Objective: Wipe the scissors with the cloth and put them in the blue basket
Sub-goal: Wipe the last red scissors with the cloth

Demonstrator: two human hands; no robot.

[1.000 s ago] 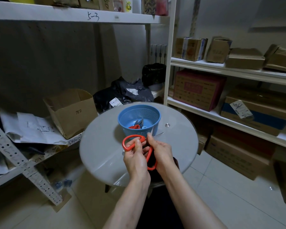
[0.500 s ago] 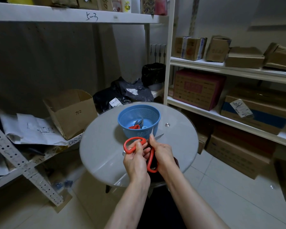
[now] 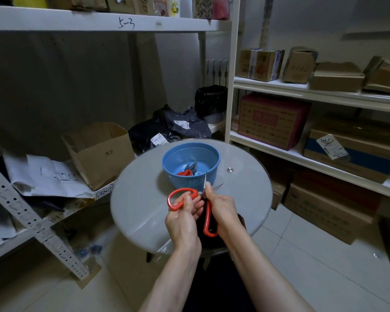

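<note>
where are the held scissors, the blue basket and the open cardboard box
scissors (image 3: 207,218): head view, on the lower red handle
blue basket (image 3: 189,183): head view, on the front outer wall
open cardboard box (image 3: 104,163): head view, on the front face

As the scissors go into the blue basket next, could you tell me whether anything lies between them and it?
Nothing visible does. The left hand and right hand hold the red-handled scissors just before the blue basket, whose top is open; only bare table lies between. Inside already lie other scissors, leaving room.
</note>
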